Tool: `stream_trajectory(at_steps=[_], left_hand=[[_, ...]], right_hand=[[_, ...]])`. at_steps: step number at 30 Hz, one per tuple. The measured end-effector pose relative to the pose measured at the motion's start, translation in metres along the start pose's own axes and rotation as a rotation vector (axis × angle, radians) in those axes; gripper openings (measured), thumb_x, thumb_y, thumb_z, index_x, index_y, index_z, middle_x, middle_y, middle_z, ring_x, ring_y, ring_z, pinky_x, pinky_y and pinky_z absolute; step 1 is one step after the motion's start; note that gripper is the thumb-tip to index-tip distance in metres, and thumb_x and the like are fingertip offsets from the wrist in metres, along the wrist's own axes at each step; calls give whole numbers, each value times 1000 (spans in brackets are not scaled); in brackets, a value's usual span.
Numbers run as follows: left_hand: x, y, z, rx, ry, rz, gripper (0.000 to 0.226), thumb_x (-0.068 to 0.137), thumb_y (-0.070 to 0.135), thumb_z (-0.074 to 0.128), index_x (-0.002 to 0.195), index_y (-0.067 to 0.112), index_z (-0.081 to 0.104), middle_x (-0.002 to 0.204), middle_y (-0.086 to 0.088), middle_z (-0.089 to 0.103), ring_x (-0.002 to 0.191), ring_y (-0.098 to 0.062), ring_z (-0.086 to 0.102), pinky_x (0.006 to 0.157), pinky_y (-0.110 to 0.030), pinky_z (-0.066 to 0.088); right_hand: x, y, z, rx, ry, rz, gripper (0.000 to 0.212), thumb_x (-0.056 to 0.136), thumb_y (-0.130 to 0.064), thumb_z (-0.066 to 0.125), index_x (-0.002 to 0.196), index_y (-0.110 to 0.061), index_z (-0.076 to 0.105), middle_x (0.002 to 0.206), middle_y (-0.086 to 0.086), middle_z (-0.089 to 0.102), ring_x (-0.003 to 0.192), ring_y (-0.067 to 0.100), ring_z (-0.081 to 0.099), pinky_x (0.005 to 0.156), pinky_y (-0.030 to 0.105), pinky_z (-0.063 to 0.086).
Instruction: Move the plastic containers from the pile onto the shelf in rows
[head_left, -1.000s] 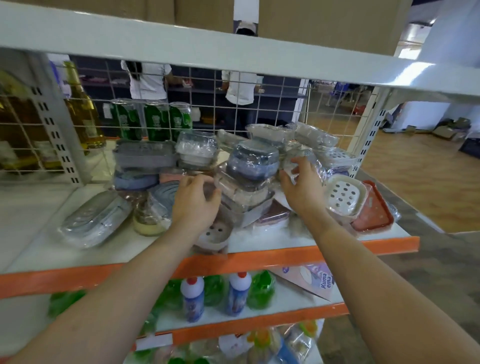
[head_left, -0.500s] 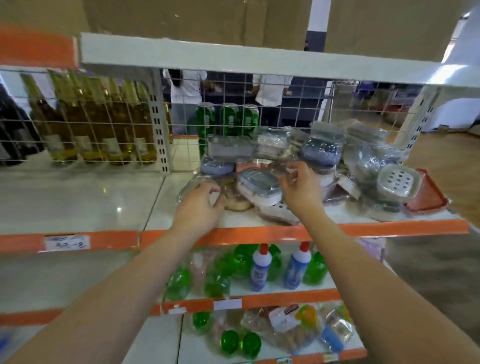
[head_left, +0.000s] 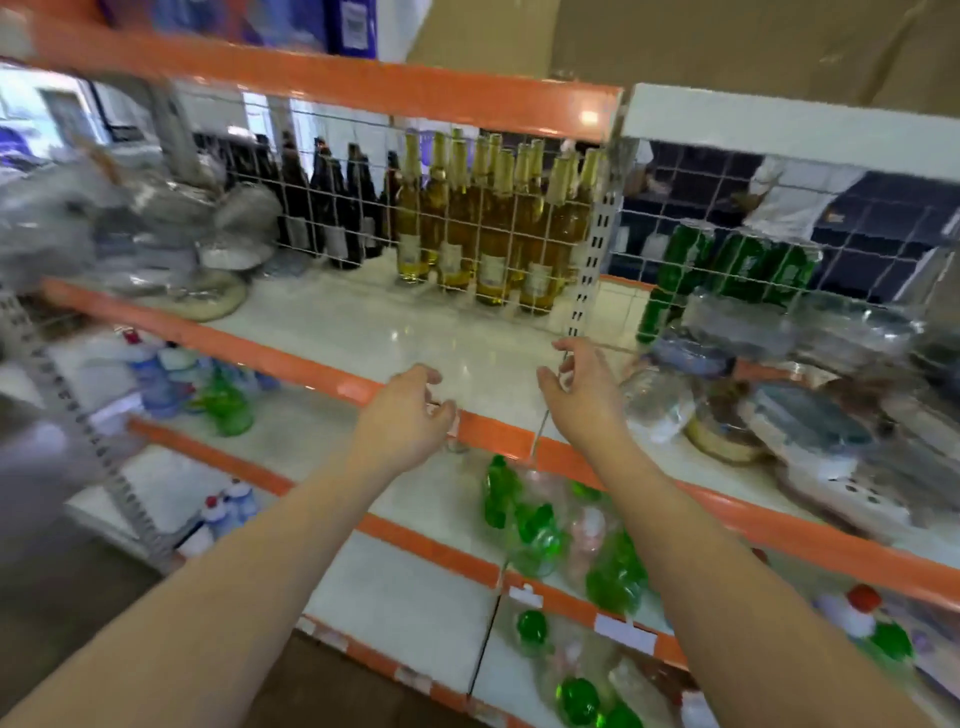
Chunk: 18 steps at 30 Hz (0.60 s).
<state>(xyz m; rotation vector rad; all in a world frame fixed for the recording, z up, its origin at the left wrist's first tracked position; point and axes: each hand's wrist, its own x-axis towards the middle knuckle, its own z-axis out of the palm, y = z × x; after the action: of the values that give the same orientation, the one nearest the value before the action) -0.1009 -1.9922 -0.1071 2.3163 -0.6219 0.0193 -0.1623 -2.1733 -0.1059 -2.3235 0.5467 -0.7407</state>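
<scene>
Where both hands gripped containers in the pile (head_left: 789, 395) half a second ago, the left hand (head_left: 410, 415) and right hand (head_left: 582, 395) now hover released, holding nothing visible, over the bare shelf (head_left: 395, 332); no row is started.

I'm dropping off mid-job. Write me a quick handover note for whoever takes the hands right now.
Left hand and right hand: both hover at the front edge of the bare shelf, fingers loosely curled. Blur hides whether they hold a clear container between them.
Pile of plastic containers: heaped on the shelf section to the right.
Done: no row visible on the bare section.
Left: move the pile over and set it in rows.
</scene>
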Motion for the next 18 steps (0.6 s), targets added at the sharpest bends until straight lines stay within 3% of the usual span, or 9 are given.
stream_trajectory(at_steps=[7, 13, 18], left_hand=[[32, -89, -57, 78, 114, -187, 43, 91, 21, 56, 131, 7, 47, 116, -15, 61, 109, -30, 56, 84, -31, 39], [95, -140, -96, 75, 176, -274, 50, 93, 22, 53, 138, 8, 35, 90, -1, 53, 104, -28, 56, 85, -35, 43], [157, -187, -118, 136, 196, -318, 52, 93, 27, 56, 138, 9, 36, 129, -16, 51, 105, -33, 56, 87, -36, 43]], right_hand=[[37, -57, 101, 114, -180, -130, 38, 94, -25, 55, 130, -15, 47, 122, 7, 50, 99, 13, 48, 82, 25, 39], [102, -95, 177, 105, -275, -164, 39, 94, -27, 54, 131, -15, 46, 125, 8, 51, 108, 18, 53, 83, 27, 41], [164, -122, 235, 111, -325, -165, 39, 94, -27, 54, 131, -15, 46, 126, 9, 50, 106, 17, 52, 82, 26, 38]])
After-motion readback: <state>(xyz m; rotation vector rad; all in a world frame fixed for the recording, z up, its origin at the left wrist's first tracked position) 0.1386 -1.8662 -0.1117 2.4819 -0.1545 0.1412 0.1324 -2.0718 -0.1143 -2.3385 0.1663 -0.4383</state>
